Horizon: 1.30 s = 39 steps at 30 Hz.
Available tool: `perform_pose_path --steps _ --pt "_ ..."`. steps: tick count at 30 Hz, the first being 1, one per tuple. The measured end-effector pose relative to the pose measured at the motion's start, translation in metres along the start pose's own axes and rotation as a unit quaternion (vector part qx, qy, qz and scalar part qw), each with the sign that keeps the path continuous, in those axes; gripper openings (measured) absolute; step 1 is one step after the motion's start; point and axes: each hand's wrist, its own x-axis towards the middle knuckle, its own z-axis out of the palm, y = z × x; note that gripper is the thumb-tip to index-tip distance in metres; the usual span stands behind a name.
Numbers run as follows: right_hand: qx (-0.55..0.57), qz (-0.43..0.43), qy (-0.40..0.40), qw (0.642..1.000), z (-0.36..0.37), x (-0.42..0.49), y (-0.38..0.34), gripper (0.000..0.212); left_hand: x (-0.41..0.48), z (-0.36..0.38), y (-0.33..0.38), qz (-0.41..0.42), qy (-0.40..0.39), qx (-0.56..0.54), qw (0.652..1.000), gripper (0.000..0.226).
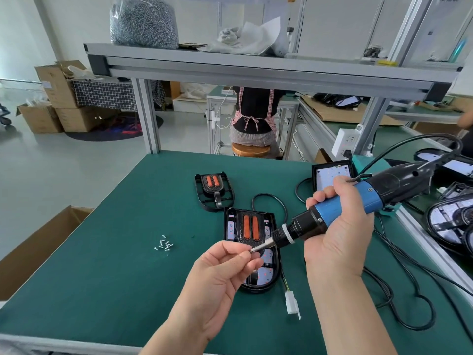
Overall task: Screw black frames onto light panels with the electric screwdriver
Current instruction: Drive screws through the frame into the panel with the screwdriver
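Observation:
My right hand grips the blue and black electric screwdriver, held level above the green mat with its bit pointing left. My left hand pinches a small screw against the bit tip. Under both hands lies a light panel with a black frame on it, two orange strips in its middle. A second black frame lies alone further back. Another light panel sits behind the screwdriver. Loose screws lie in a small heap to the left.
A white connector on a wire lies by the panel's near end. Black cables loop over the mat on the right. More lamp parts sit at the right edge. An open cardboard box stands left of the table. A person sits on a stool behind.

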Motion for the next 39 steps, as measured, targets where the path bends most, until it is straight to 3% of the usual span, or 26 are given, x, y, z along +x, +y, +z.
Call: perform_pose_path --steps 2,5,8,19,22,24,27,30,34,39 --pt "0.003 0.008 0.021 1.0 0.001 0.001 0.0 0.013 -0.003 0.003 -0.004 0.058 0.015 0.044 0.997 0.007" --pt "0.017 0.026 0.066 0.997 0.002 0.004 0.001 0.014 -0.005 0.008 -0.01 0.142 0.03 0.128 0.981 0.022" --pt "0.025 0.044 0.083 0.995 0.0 0.007 0.003 0.015 -0.005 0.009 -0.013 0.182 0.029 0.165 0.969 0.027" --pt "0.026 0.063 0.073 0.995 0.003 0.013 0.014 0.014 0.007 0.002 -0.018 0.153 -0.001 0.147 0.977 0.045" --pt "0.022 0.057 0.059 0.996 0.007 0.018 0.016 0.014 0.012 -0.013 -0.013 0.169 0.046 0.213 0.961 0.058" --pt "0.012 0.048 0.042 0.998 0.009 0.022 0.019 0.013 0.024 -0.028 -0.006 0.197 0.12 0.277 0.933 0.052" --pt "-0.02 0.037 0.013 0.999 0.012 0.025 0.027 0.015 0.056 -0.045 0.008 0.118 0.189 0.386 0.895 0.036" --pt "-0.064 0.033 -0.016 0.997 0.016 0.022 0.04 0.018 0.086 -0.046 0.012 0.019 0.162 0.453 0.877 0.047" --pt "-0.098 0.023 -0.058 0.993 0.021 0.016 0.057 0.021 0.103 -0.034 0.006 0.006 0.125 0.514 0.849 0.064" --pt "-0.119 0.023 -0.073 0.99 0.024 0.015 0.069 0.021 0.107 -0.032 0.002 0.014 0.115 0.488 0.865 0.065"
